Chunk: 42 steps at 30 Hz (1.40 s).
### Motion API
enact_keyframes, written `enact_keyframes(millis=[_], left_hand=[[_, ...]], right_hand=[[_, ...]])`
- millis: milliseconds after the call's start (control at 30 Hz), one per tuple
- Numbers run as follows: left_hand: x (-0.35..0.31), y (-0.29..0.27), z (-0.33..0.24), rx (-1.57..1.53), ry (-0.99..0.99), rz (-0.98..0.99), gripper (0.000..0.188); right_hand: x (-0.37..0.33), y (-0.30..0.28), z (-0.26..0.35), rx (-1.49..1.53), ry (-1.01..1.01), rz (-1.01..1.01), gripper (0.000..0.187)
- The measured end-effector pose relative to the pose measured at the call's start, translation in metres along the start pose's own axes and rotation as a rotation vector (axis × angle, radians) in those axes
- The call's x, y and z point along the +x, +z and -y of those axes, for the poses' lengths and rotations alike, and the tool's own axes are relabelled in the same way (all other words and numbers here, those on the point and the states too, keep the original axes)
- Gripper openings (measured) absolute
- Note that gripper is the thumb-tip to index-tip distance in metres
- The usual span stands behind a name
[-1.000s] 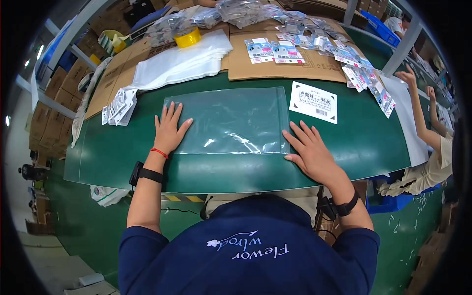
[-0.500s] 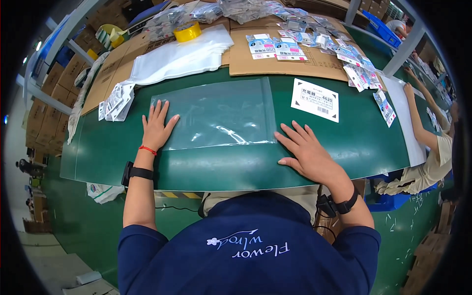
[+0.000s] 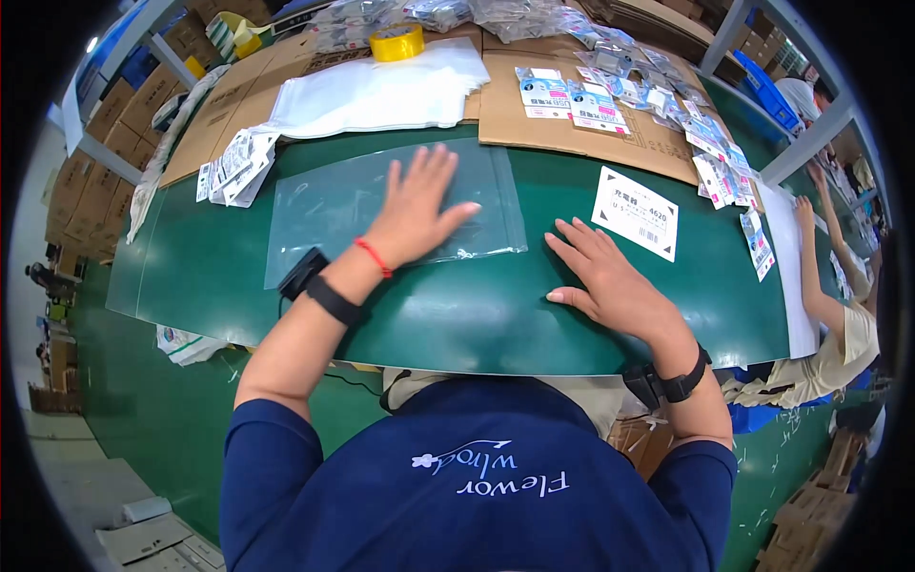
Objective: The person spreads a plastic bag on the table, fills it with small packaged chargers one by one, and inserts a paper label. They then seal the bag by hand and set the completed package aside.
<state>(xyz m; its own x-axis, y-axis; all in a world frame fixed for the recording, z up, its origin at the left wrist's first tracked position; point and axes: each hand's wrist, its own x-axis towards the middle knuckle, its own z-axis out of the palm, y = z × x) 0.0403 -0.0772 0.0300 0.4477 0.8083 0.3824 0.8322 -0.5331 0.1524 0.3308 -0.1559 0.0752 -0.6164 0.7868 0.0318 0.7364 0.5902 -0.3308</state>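
Observation:
A clear plastic bag (image 3: 319,205) lies flat on the green table mat. My left hand (image 3: 416,208) is spread over its middle, fingers stretched toward the far edge; it holds nothing. To the right of the bag, my right hand (image 3: 605,276) rests palm down at the mat, fingers apart and empty. Just beyond the right fingertips lies a white printed label sheet (image 3: 636,213). A stack of white plastic bags (image 3: 381,91) is behind the clear one, with a roll of yellow tape (image 3: 396,43) on top.
Packaged chargers (image 3: 596,105) lie on cardboard (image 3: 534,132) at the back right, one pack (image 3: 757,244) nearer the right edge. White tags (image 3: 240,170) sit at the left. Another person's arm (image 3: 815,262) reaches in at the far right, beside a white sheet (image 3: 787,276).
My left hand has swept right from the bag's left edge to its middle. The bag has shifted slightly left, away from my right hand. The whole view has turned a little.

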Motion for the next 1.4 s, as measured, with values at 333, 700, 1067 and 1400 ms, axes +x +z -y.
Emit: enact_keyframes(millis=[333, 700, 1067, 1400], left_hand=[[-0.005, 0.012, -0.079, -0.296, 0.203, 0.132, 0.075], [-0.001, 0.001, -0.076, -0.238, 0.204, 0.179, 0.078], [0.026, 0.001, -0.064, -0.227, 0.251, 0.293, 0.068], [0.039, 0.021, -0.046, -0.172, 0.290, 0.152, 0.067]], right_hand=[[0.016, 0.008, -0.013, 1.680, 0.524, -0.276, 0.066], [0.026, 0.002, -0.042, 1.311, 0.380, -0.149, 0.062], [0.027, 0.005, -0.044, 1.427, 0.450, -0.094, 0.057], [0.033, 0.001, -0.044, 0.374, 0.141, -0.434, 0.051]])
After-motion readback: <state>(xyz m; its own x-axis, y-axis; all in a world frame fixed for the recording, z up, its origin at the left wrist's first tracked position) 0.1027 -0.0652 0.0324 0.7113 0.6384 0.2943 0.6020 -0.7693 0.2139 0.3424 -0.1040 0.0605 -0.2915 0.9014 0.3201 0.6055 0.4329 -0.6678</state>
